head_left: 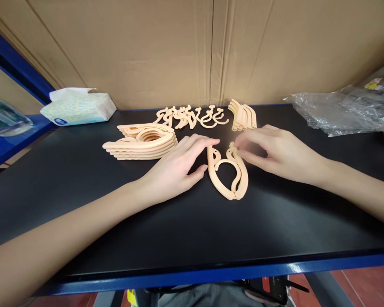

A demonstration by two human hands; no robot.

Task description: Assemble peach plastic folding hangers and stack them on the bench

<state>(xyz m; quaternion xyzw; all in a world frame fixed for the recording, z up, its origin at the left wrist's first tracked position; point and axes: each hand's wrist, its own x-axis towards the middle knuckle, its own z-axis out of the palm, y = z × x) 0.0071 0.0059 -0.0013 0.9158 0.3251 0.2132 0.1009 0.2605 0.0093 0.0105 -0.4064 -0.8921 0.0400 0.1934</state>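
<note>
A folded peach-coloured plastic clothes hanger (213, 172) lies on the black tabletop between my hands, its hook curled inside the two arms. My left hand (182, 164) is beside its left arm, forefinger stretched over the upper end and thumb tip at the outer side, apart from the finger. At the upper end of the right arm, my right hand (272, 149) curves its fingers with a gap to the thumb; the fingertips are slightly blurred and look close to or touching the hanger. Left of my left hand is a neat stack of folded hangers (141, 147).
Along the back lie loose hanger hooks (208, 117) and a row of curved hanger arms (243, 115). A tissue pack (80, 106) stands back left, a clear plastic bag (339, 108) back right. Cardboard (166, 51) walls the rear; a blue frame edge (211, 273) runs along the front.
</note>
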